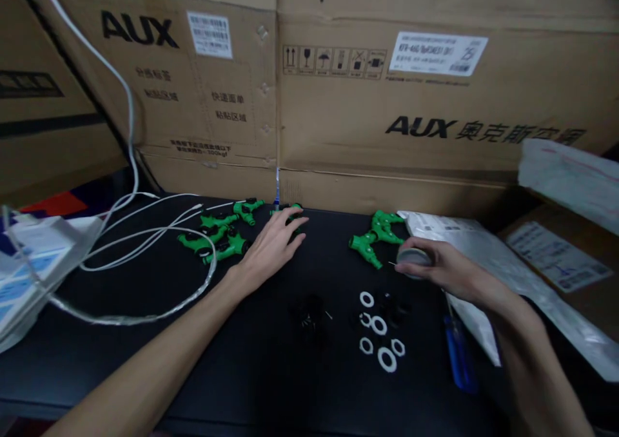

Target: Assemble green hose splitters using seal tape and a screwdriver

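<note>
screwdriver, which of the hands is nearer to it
Right: the right hand is just beyond the screwdriver; the left hand is far to its left, by green fittings.

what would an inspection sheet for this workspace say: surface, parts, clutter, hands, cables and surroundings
Surface: flat dark tabletop
Parts: branched green plastic fittings, in left and right groups; flat white rings; small black pieces, dim
Clutter: blue-handled screwdriver; silvery-white plastic bag
Left hand: fingers spread near one green fitting, contact unclear
Right hand: holding a round greyish disc
Cables: slim white cables, looped at left
Surroundings: brown cardboard boxes behind, AUX lettering
</note>
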`<state>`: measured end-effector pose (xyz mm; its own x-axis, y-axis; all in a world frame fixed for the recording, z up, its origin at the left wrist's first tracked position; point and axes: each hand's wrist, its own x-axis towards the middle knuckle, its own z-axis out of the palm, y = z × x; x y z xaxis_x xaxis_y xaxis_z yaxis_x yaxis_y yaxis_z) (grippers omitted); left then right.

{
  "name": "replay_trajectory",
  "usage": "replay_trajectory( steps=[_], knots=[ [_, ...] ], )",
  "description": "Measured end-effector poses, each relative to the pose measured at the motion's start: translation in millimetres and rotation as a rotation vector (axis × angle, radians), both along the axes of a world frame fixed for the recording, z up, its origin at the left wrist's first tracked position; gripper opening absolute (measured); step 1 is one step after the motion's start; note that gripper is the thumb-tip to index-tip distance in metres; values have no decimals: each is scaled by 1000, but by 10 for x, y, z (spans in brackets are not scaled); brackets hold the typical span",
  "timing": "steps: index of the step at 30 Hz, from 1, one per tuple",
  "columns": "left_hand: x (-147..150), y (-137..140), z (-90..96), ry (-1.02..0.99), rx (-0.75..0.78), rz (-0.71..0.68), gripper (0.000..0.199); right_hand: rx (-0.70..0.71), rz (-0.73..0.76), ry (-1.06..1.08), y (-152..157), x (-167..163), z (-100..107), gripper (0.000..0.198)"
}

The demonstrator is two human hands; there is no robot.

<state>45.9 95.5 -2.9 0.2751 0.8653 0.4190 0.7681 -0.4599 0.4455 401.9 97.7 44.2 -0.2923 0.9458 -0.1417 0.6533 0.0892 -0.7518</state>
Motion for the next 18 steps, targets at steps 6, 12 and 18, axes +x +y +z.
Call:
replay_trajectory(
  steps=[6, 12, 18],
  knots=[
    [-53, 48, -114, 87, -12, -1, 49, -185, 111, -266, -43, 221, -143, 21],
    [-78, 56, -55, 99, 31, 32, 42, 7, -105, -432, -149, 277, 12, 23],
    [-62, 83, -53, 53, 87, 82, 42, 125, -409, -632, -787, 337, -156, 48]
  ],
)
